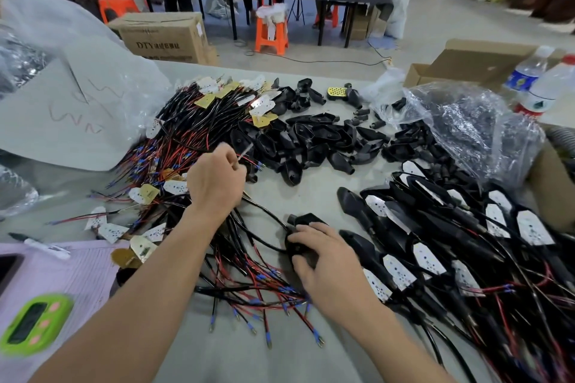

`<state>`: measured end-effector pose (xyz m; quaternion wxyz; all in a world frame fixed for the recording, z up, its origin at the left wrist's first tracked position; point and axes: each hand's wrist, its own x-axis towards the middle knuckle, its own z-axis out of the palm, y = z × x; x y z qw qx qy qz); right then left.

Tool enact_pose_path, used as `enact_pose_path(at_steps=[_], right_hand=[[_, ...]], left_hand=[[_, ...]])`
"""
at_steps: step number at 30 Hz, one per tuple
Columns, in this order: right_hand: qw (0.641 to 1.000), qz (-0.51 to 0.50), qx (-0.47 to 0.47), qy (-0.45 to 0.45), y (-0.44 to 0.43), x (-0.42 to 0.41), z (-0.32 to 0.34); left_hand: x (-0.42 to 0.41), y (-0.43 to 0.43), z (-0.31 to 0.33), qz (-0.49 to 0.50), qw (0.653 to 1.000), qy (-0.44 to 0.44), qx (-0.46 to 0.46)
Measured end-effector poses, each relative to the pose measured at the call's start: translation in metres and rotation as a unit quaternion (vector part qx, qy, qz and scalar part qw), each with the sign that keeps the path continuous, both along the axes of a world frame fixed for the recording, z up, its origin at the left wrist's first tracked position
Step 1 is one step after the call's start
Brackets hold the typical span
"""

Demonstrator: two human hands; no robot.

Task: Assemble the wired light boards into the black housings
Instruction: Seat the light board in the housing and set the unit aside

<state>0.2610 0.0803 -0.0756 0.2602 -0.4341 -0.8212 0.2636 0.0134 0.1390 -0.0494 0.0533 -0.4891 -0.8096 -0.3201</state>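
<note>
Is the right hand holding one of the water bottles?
No, the right hand rests on a black housing near the table's front, while the two water bottles stand untouched at the far right.

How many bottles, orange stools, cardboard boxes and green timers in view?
Bottles: 2
Orange stools: 3
Cardboard boxes: 2
Green timer: 1
Total: 8
</note>
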Motion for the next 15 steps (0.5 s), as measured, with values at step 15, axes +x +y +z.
enact_pose_path(at_steps=[15], right_hand=[[0.866, 0.064, -0.350, 0.352, 0.005, -0.020, 0.091]], left_hand=[[0.060, -0.025, 0.119, -0.227, 0.737, -0.612, 0.171]])
